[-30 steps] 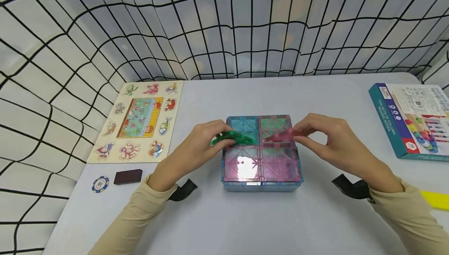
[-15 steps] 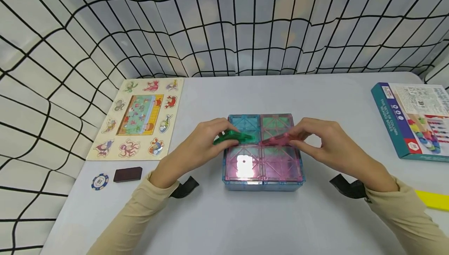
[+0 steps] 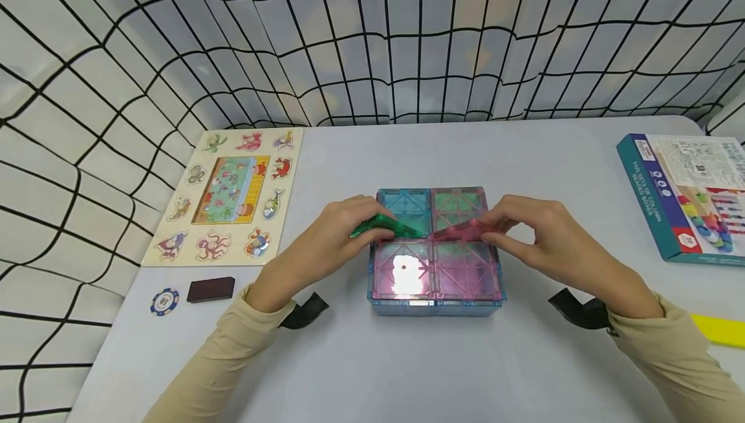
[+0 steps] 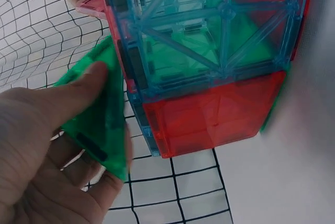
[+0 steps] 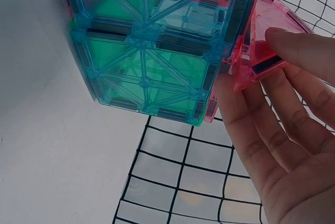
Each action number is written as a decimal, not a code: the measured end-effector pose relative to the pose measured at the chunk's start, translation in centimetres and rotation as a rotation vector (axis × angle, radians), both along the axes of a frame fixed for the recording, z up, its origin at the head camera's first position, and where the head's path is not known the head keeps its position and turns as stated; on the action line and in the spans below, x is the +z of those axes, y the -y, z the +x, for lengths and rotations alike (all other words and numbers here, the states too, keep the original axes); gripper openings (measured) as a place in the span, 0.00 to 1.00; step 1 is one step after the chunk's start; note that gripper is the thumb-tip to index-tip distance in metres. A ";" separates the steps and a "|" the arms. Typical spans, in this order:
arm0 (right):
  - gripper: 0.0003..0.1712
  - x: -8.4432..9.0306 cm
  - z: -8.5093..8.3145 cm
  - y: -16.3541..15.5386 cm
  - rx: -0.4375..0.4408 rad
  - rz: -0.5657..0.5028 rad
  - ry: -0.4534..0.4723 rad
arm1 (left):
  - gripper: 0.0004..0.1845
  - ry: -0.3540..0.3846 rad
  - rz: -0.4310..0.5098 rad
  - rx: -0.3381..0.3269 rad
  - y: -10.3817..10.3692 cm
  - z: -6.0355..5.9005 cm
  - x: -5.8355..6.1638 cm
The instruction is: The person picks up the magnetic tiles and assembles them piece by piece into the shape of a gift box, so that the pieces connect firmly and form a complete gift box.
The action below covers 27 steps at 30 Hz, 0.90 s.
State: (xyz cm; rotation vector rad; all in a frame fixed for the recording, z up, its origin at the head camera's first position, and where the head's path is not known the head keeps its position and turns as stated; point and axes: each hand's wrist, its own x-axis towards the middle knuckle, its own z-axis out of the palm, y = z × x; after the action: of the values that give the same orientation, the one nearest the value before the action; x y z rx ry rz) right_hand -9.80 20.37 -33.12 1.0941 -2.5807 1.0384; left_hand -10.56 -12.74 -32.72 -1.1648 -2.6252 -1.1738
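Observation:
A box of translucent magnetic tiles (image 3: pixel 433 268) stands mid-table, its top made of pink, blue and green squares. My left hand (image 3: pixel 334 238) pinches a green triangular tile (image 3: pixel 381 227) over the box's left top edge; the same green tile (image 4: pixel 99 114) fills the left wrist view beside the tile box (image 4: pixel 209 51). My right hand (image 3: pixel 538 235) pinches a pink triangular tile (image 3: pixel 460 231) over the right top. In the right wrist view the pink tile (image 5: pixel 256 51) leans against the box (image 5: pixel 152 51). The two tiles' tips nearly meet above the box's middle.
A wooden sea-animal puzzle board (image 3: pixel 229 193) lies at the left. A poker chip (image 3: pixel 165 301) and a dark block (image 3: pixel 211 290) sit near the front left. A boxed game (image 3: pixel 687 193) lies at the right, a yellow piece (image 3: pixel 718 330) at the right edge. Netting (image 3: pixel 372 41) rises behind the table.
Both hands have brought the green and pink tiles slightly closer together over the box's middle. The box has not moved.

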 end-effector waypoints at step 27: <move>0.23 0.3 -0.1 -0.2 0.029 0.014 -0.003 | 0.07 -0.088 -0.148 0.015 -0.7 0.6 0.2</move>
State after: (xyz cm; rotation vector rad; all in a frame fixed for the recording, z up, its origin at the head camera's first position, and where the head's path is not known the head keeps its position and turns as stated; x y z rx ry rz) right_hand -9.92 20.58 -32.80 1.1382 -2.5814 1.0258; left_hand -9.96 -12.02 -32.49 -1.1870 -2.6878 -0.9174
